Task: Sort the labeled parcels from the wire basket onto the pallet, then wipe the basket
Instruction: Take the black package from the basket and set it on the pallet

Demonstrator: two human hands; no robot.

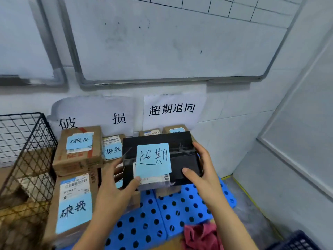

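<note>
2 hands hold a black parcel (pixel 180 156) by its ends, its face turned to the camera. The left hand (pixel 115 186) grips the left end, with the thumb pressed on the front near the white label (pixel 155 179) and the fingers curled behind the edge. The right hand (pixel 203 170) grips the right end, thumb flat on the lower front corner, fingers wrapped round the side. A blue note (pixel 153 159) with handwritten characters is stuck on the parcel's front, overlapping the label's top.

The parcel is over the right half of the blue pallet (pixel 144 222), in front of 2 back boxes (pixel 150 132) that stand against the wall under the right sign (pixel 173 110). A low box (pixel 167 193) shows just beneath it; whether the parcel touches it I cannot tell.

On the pallet's left half, under the left sign (pixel 90 112), 3 brown boxes carry blue notes. The top box (pixel 79 156) is stacked on the bottom box (pixel 73 204), and the small box (pixel 112 147) is just beside the top box, toward the parcel.

The wire basket (pixel 27 141) stands at the left, beside that stack. Brown shapes show through its mesh, too blurred to name. A red cloth (pixel 200 235) lies at the pallet's near edge, by the right forearm. A dark crate (pixel 297 240) sits in the lower right corner. A whiteboard (pixel 171 42) hangs on the wall above the signs.
</note>
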